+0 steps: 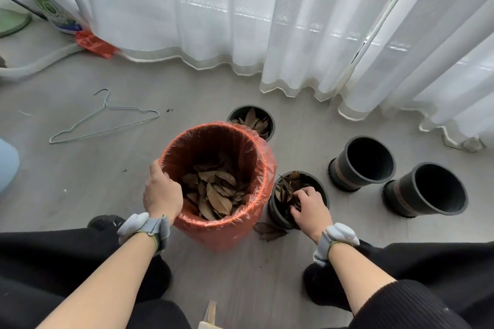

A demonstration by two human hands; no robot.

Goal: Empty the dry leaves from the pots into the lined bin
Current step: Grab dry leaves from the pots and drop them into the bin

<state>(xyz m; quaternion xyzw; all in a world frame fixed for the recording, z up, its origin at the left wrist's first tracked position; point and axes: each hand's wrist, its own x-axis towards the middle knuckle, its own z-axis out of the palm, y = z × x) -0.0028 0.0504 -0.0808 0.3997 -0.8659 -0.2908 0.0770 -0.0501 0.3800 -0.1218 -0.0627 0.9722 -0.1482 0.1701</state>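
A bin lined with an orange plastic bag [263, 168] stands on the floor between my knees, with dry brown leaves [213, 192] inside. My left hand [161, 192] grips its near left rim. Just right of the bin is a black pot [275, 211] holding dry leaves [286, 187]. My right hand [310, 208] reaches into this pot, fingers curled around leaves. Another black pot with leaves [252, 121] stands behind the bin. Two black pots, one nearer the bin [365, 163] and one at far right [427, 189], lean with dark, empty-looking insides.
A few leaves [270, 231] lie on the floor beside the near pot. A wire hanger [104, 120] lies at left. White curtains [267, 21] hang behind the pots. A white hose [40, 61] and an orange bag [93, 44] sit at far left.
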